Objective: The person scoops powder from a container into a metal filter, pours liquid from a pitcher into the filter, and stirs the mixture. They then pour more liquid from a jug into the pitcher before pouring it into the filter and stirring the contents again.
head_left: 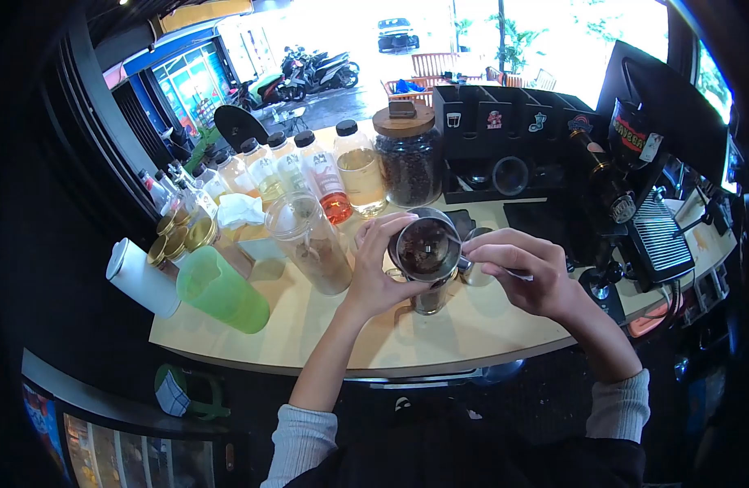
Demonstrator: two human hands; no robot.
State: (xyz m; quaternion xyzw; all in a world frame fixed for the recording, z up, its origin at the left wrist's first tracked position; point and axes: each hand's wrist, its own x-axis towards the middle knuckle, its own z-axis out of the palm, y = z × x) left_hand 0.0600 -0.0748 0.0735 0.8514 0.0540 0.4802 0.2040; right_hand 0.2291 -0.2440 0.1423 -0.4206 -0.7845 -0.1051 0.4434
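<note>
My left hand (380, 267) is wrapped round the side of a round, shiny-rimmed cup (401, 241) with dark contents, thumb at its near side. Over the cup's right rim, my right hand (527, 268) is closed in a pinch on a thin-handled utensil (519, 276); its pale end pokes out below the fingers, and its kind is hard to make out. Directly beneath the cup stands a clear glass (430, 302), mostly covered by it. A small jar (477, 272) sits behind my right fingers, partly hidden.
To the left are a tall clear container (309, 244) with brownish contents, a green pitcher (222, 290) and a white tumbler (143, 276). Syrup bottles (317, 171) and a wooden-lidded jar of coffee beans (409, 163) line the back. An espresso machine (655, 232) stands right on the counter (350, 346).
</note>
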